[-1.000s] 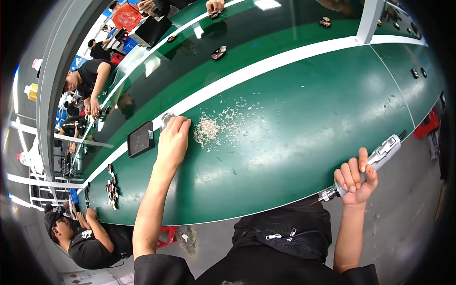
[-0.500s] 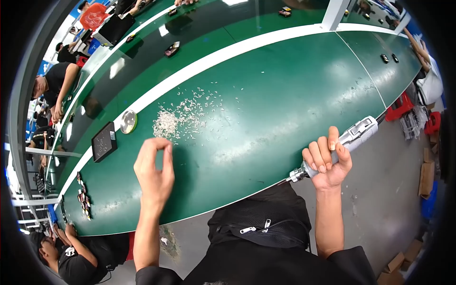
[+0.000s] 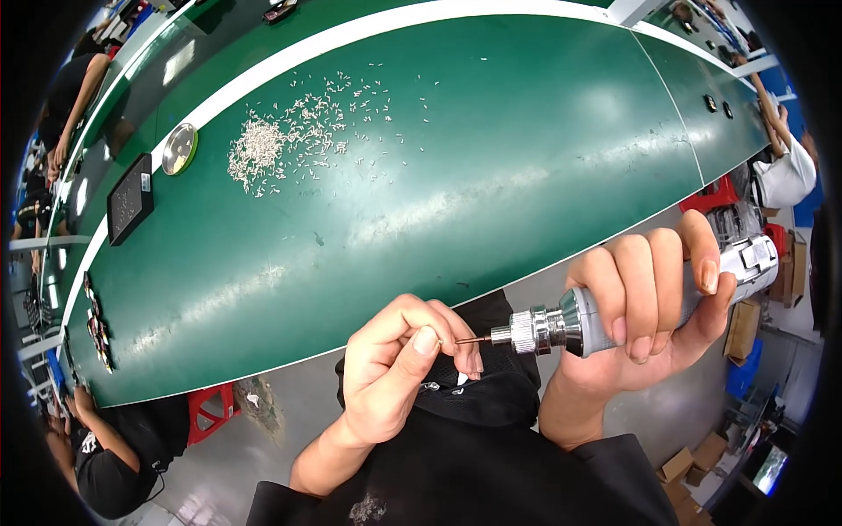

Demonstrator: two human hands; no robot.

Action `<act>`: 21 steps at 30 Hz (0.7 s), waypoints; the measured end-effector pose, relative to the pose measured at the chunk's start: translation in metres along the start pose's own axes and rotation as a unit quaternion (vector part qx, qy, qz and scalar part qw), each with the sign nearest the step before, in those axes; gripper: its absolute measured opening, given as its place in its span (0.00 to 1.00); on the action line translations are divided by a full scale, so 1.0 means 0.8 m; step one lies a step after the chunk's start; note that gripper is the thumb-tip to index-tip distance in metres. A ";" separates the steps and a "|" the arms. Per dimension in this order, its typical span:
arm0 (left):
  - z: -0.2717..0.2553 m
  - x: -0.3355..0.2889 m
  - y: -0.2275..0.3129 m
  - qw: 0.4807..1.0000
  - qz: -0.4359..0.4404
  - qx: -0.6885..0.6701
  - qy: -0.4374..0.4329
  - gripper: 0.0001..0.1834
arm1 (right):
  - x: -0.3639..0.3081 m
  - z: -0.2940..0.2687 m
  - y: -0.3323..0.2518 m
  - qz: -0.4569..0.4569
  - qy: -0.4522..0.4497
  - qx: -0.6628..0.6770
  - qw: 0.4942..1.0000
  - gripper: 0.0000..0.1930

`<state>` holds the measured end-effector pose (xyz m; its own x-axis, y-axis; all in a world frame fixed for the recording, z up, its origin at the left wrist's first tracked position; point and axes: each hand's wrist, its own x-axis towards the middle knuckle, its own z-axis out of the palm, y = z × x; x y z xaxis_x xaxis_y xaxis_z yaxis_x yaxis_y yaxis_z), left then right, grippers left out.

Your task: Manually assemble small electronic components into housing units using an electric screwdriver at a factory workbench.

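Note:
My right hand is wrapped round a grey and silver electric screwdriver, which lies nearly level and points left. Its thin copper-coloured bit reaches to my left hand. There, thumb and forefinger are pinched together at the bit's tip. Something tiny and pale shows between them, too small to name. Both hands are close to my body, just off the near edge of the green table. Farther off on the table lies a scattered heap of small whitish rod-like pieces.
A round shallow tin and a black tray holding small bits stand along the white rail at the left. Dark small parts lie at the table's left end. A co-worker sits at the lower left; red stool beside.
My left hand has come from beside the heap to the screwdriver's bit. My right hand has raised the screwdriver closer, and it now lies more level. The view has shifted.

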<state>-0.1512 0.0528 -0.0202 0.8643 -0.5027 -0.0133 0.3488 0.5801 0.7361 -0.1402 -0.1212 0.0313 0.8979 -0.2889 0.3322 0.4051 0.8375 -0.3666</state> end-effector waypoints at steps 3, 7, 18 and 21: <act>-0.001 0.002 -0.001 1.000 0.005 -0.024 -0.019 0.11 | -0.001 -0.002 0.006 0.009 0.002 0.006 1.000 0.08; -0.002 0.003 0.001 1.000 0.007 -0.016 -0.023 0.10 | -0.003 -0.003 0.008 0.006 0.016 0.012 1.000 0.08; -0.002 0.005 0.002 0.999 -0.004 -0.005 -0.033 0.12 | -0.002 -0.010 0.010 0.019 0.020 0.046 0.999 0.08; -0.004 0.006 0.001 0.999 -0.003 0.013 -0.038 0.11 | -0.003 -0.009 0.009 0.005 0.025 0.022 0.999 0.08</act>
<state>-0.1453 0.0527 -0.0217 0.8313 -0.5549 0.0327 0.3445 0.5604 0.7532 -0.1383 -0.1178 0.0216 0.9095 -0.3031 0.2846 0.3899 0.8593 -0.3311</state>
